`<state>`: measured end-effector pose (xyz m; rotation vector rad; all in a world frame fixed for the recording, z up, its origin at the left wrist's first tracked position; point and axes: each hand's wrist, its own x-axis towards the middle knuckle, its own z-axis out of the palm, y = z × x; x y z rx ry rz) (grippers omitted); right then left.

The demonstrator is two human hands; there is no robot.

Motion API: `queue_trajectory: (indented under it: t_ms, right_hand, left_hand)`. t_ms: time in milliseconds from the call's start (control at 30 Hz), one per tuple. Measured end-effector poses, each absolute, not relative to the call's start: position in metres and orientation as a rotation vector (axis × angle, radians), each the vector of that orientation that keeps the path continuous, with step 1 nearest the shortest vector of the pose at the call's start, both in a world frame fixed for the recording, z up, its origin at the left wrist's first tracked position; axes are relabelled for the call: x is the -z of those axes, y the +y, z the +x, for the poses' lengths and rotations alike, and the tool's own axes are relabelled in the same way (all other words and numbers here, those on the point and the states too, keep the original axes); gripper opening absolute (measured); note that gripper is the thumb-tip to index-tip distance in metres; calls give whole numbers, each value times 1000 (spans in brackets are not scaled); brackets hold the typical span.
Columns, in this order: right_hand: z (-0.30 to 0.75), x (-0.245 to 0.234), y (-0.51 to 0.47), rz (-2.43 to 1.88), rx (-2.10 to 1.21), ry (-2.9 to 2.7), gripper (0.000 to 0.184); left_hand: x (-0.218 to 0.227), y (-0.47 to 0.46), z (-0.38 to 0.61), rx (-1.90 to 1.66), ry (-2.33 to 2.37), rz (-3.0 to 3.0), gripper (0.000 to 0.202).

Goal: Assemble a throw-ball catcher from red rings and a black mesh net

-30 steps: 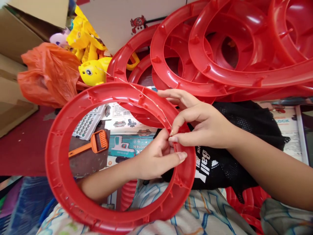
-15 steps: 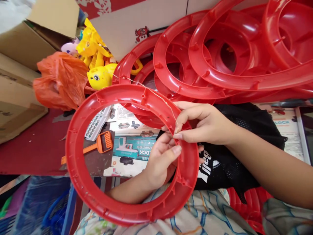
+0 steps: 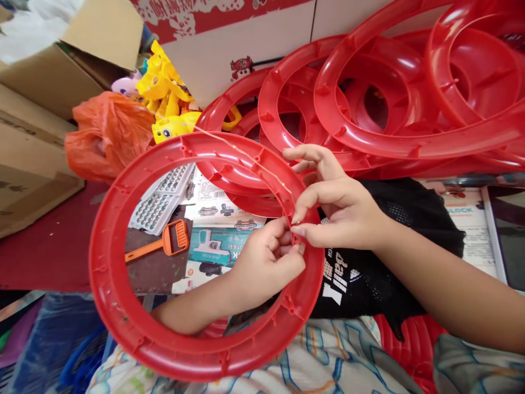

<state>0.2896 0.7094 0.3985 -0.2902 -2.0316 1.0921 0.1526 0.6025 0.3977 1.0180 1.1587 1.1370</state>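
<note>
A big red plastic ring (image 3: 107, 273) rests tilted on my lap. My left forearm passes through its opening, and my left hand (image 3: 266, 262) curls against the ring's right inner rim, fingers pinched at one spot. My right hand (image 3: 336, 205) comes in from the right and pinches a thin pale string (image 3: 246, 156) at that same spot on the rim. The string runs taut up and left across the ring toward the yellow toys. Its far end is hidden.
A pile of matching red rings (image 3: 369, 104) leans at the back right. Black mesh fabric (image 3: 410, 219) lies under my right arm. Yellow toys (image 3: 168, 93), an orange bag (image 3: 106, 134) and cardboard boxes (image 3: 36, 109) crowd the left. Printed toy boxes and an orange scoop (image 3: 164, 243) lie beneath the ring.
The ring has shifted slightly left and up in view. My left thumb has folded in to pinch at the rim, and my right fingers have spread a little.
</note>
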Motion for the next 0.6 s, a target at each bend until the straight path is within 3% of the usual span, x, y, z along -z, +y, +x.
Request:
queue_trajectory:
  t_ms: [300,600]
  right_hand:
    - [290,-403,710,-341,-1129,-2172,7]
    - [291,-401,713,-406,-1180,-2219,4]
  left_hand:
    - [-393,600,135,-746,1200,1105,20]
    - [-381,600,134,-708,1086,984,21]
